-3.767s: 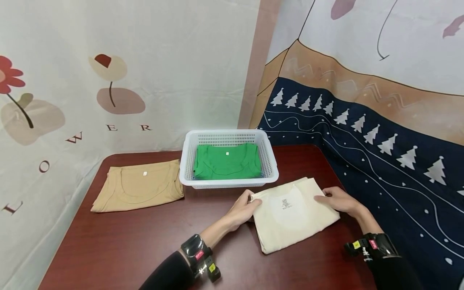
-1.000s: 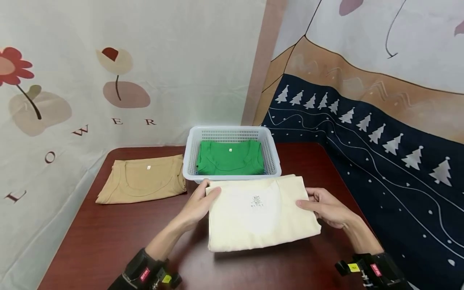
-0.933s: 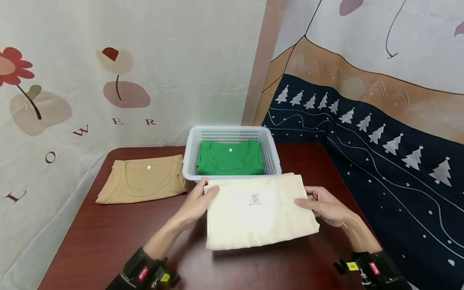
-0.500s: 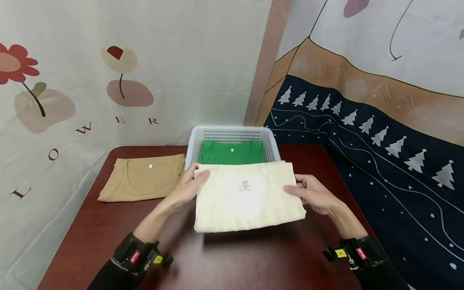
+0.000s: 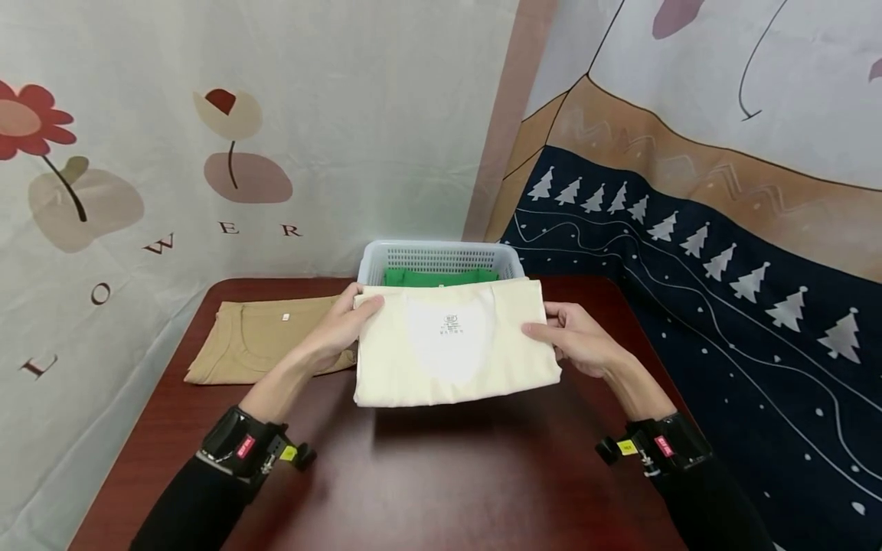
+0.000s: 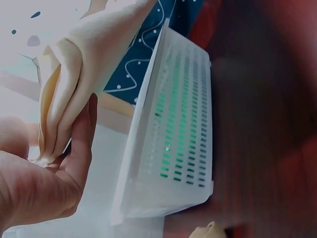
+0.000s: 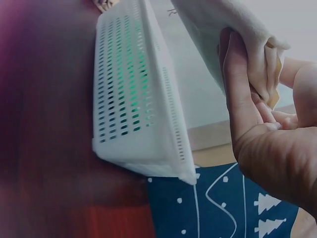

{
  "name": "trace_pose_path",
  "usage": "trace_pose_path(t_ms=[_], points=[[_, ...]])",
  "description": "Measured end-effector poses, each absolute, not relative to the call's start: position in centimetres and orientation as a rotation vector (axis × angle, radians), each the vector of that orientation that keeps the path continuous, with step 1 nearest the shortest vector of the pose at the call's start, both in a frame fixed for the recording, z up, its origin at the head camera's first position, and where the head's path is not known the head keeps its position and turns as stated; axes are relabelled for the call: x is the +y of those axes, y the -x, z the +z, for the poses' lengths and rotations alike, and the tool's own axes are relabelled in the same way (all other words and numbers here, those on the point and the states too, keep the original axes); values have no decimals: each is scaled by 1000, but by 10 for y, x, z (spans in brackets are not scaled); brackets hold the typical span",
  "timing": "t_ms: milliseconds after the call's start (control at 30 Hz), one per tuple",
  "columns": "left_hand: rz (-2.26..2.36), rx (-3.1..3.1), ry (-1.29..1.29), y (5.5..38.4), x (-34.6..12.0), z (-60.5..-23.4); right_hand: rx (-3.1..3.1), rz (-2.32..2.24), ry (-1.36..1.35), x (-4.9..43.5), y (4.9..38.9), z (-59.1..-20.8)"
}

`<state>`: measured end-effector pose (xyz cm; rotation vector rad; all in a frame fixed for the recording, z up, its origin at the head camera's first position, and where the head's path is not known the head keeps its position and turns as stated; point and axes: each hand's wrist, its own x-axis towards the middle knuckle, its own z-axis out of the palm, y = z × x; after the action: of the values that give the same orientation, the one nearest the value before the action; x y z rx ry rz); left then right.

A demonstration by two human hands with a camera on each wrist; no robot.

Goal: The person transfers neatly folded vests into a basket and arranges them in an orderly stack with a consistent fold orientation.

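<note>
Both hands hold up a folded cream shirt [image 5: 451, 344] with a printed neck label. My left hand [image 5: 338, 329] pinches its left edge, thumb on top and fingers beneath. My right hand [image 5: 579, 337] pinches the right edge in the same way. In the left wrist view, the layered folds of the cream shirt [image 6: 74, 74] lie between thumb and fingers. Behind it stands a white plastic basket [image 5: 441, 252], its front hidden in the head view. Inside, the back strip of a folded green shirt [image 5: 441, 278] shows.
A folded tan shirt [image 5: 276, 337] lies on the dark red table [image 5: 482, 482], left of the basket and partly behind the left forearm. A pale printed curtain [image 5: 344, 153] hangs at the back, a navy tree-patterned cloth [image 5: 723, 344] at the right.
The cream shirt has been lifted off the table at the right and carried left and away from me. It now covers the basket's front and most of the green shirt.
</note>
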<state>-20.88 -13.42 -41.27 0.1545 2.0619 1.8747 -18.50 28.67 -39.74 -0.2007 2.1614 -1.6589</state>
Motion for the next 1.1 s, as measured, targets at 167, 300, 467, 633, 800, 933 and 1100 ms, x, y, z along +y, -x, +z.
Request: trace_pose_path(t_ms=[167,300,467,633,800,933,1100], points=[[1838,2076,-122,221,-138,-406,2172,-1659,217,280,196,-392],[1825,2103,-95,232,-141,-401,2185,-1660,213,276,205,-387],[1810,2130,-101,247,-143,-393,2204,-1653,179,271,217,-383],[1783,2144,-99,262,-143,-388,2233,-1638,150,267,231,-381],[1774,2166,-73,279,-141,-386,2275,-1611,110,264,246,-380],[1767,2199,-43,290,-138,-387,2310,-1567,90,261,257,-381],[1726,2252,-1,302,-135,-388,2304,-1584,75,256,266,-382]])
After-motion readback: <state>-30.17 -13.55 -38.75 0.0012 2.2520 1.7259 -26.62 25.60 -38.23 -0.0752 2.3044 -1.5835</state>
